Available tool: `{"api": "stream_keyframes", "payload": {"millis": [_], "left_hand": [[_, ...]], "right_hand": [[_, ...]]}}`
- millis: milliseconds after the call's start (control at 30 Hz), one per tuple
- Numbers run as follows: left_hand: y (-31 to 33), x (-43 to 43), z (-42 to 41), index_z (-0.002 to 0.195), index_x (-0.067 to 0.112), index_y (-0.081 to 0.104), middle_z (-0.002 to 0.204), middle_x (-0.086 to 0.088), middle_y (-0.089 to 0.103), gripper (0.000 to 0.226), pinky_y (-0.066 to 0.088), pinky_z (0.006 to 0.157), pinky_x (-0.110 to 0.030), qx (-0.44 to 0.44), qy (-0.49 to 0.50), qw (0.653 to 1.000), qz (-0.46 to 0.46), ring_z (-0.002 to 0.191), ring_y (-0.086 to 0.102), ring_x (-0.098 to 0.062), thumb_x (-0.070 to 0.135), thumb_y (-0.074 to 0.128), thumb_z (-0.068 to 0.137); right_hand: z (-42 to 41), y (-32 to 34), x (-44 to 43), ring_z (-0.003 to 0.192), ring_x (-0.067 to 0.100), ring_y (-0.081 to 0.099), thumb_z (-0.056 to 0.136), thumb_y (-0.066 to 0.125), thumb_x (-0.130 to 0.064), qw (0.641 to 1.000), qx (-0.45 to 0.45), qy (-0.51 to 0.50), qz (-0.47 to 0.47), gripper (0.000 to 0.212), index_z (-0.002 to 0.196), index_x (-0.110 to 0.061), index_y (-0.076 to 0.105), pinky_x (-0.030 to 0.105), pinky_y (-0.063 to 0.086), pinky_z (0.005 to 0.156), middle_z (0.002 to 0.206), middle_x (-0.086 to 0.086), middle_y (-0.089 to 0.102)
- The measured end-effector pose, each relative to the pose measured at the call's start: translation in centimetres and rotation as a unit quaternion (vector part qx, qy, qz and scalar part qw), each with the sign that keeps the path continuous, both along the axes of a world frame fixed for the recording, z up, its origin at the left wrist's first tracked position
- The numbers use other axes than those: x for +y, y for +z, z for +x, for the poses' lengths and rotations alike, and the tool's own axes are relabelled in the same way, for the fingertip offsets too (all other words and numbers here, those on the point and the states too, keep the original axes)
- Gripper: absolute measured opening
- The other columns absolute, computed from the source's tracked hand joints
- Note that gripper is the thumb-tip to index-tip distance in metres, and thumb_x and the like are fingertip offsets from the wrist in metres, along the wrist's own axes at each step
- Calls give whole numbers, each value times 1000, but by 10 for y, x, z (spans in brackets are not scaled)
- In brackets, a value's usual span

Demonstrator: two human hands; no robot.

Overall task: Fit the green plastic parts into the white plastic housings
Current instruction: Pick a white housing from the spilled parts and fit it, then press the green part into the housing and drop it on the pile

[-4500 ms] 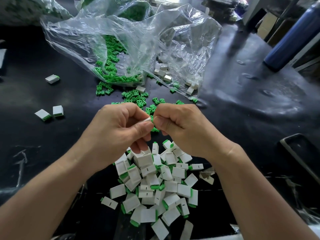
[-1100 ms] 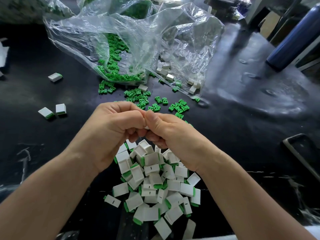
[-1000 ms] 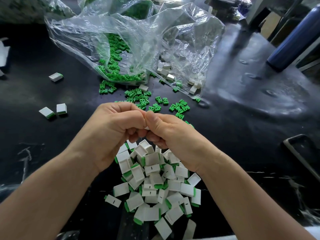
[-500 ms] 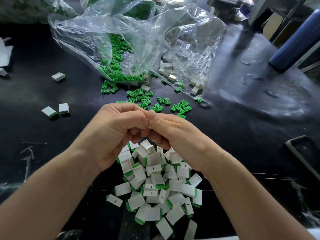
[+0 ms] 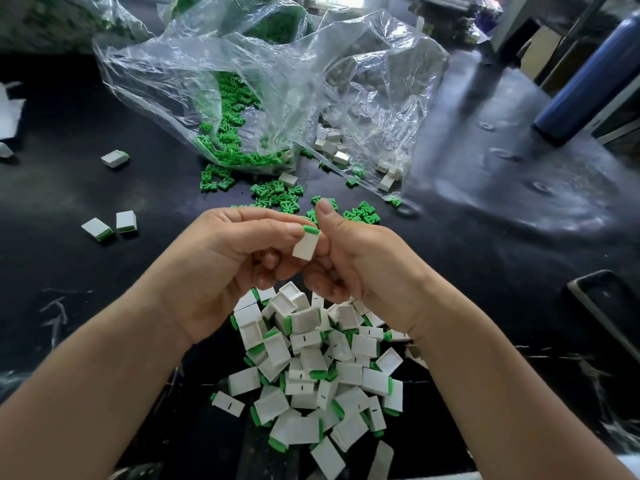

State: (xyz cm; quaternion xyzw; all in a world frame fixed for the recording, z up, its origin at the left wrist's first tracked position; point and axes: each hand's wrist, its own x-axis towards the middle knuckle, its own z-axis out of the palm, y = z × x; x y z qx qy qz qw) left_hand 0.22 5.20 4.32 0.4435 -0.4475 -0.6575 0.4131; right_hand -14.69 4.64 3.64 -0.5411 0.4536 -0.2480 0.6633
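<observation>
Closest to the camera there's a pile of finished pieces [image 5: 311,375] on the black surface [image 5: 485,244]. They're white housings with a green strip at one end, lying every which way. A few show a short dark slit on the flat face.

Just above the pile the hands are together. The left hand [image 5: 225,261] and right hand [image 5: 367,271] share one white housing [image 5: 305,245], which is pinched between the left thumb and the curled fingers of the right. The right thumb sticks up clear of it. The housing's long axis runs roughly away from the person, leaning a bit to the right. The green part [image 5: 310,230] is seated in the far end, so the green end points away.

Off to the left are three more done pieces: a pair [image 5: 110,226] and a single [image 5: 115,158] further back.

Past the hands, loose green parts [image 5: 277,197] are scattered on the surface at the mouth of a crumpled clear plastic bag [image 5: 277,81]. There are more green ones inside it, plus bare white housings [image 5: 332,147] on its right side.

Far right, a dark blue bottle [image 5: 585,77] leans at an angle.
</observation>
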Motion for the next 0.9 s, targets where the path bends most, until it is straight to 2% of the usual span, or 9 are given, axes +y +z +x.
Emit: {"api": "stream_keyframes", "payload": {"millis": [100, 200, 333, 400, 467, 533, 600, 700, 900], "left_hand": [[-1, -2, 3, 66, 8, 73, 66, -15, 60, 17, 43, 61, -31, -10, -21, 1000, -8, 57, 54, -20, 4, 68, 50], [0, -1, 5, 62, 11, 71, 59, -11, 60, 12, 40, 40, -18, -4, -44, 999, -23, 47, 52, -13, 16, 60, 61], [0, 5, 2, 66, 13, 71, 49, 0, 56, 21, 31, 35, -12, -44, -132, 989, -42, 37, 43, -5, 20, 76, 47], [0, 8, -1, 63, 12, 70, 49, -2, 55, 25, 27, 35, -12, -75, -158, 983, -48, 37, 37, -4, 26, 83, 46], [1, 8, -3, 61, 11, 71, 53, -9, 57, 31, 24, 36, -12, -96, -156, 981, -58, 40, 32, -7, 38, 81, 50], [1, 7, -3, 62, 15, 73, 53, -5, 60, 32, 24, 37, -12, -95, -120, 986, -62, 41, 33, -7, 41, 81, 47], [0, 6, -3, 62, 16, 73, 52, -1, 60, 35, 26, 37, -11, -86, -83, 991, -60, 41, 35, -6, 48, 68, 50], [0, 5, -5, 62, 16, 73, 53, -1, 60, 35, 27, 37, -12, -88, -66, 992, -58, 42, 36, -6, 48, 65, 51], [0, 7, -7, 61, 17, 72, 52, 0, 60, 31, 29, 37, -12, -87, -52, 994, -45, 40, 38, -4, 45, 65, 52]], "right_hand": [[-2, 1, -1, 51, 11, 40, 95, 24, -50, 999, 36, -3, -20, 61, 79, -7, 65, 15, 32, 44, 73, 13, 60], [-5, 3, -5, 44, 9, 37, 94, 31, -48, 995, 65, -34, -60, 56, 67, -12, 64, 13, 31, 41, 45, -6, 49], [-11, 3, -9, 43, 7, 36, 94, 40, -42, 994, 60, -63, -72, 47, 68, -11, 63, 13, 31, 42, 45, -7, 47], [-12, 1, -10, 42, 6, 36, 93, 44, -40, 992, 72, -75, -78, 43, 66, -14, 63, 13, 31, 42, 45, -6, 47], [-14, 0, -11, 42, 3, 38, 93, 48, -37, 988, 93, -92, -85, 39, 64, -16, 63, 13, 33, 43, 45, -7, 47], [-16, -3, -14, 43, 2, 41, 92, 51, -37, 977, 147, -111, -109, 36, 62, -19, 62, 16, 36, 48, 44, -11, 48], [-20, -7, -16, 48, 3, 45, 91, 53, -38, 950, 234, -131, -162, 34, 63, -21, 60, 22, 39, 54, 48, -11, 51], [-26, -14, -21, 63, 5, 48, 90, 55, -33, 891, 333, -166, -260, 19, 77, -22, 63, 24, 39, 61, 64, -12, 53], [-31, -20, -45, 97, 15, 54, 93, 51, -16, 834, 371, -239, -331, 21, 106, -14, 67, 24, 38, 89, 108, 2, 59]]}}
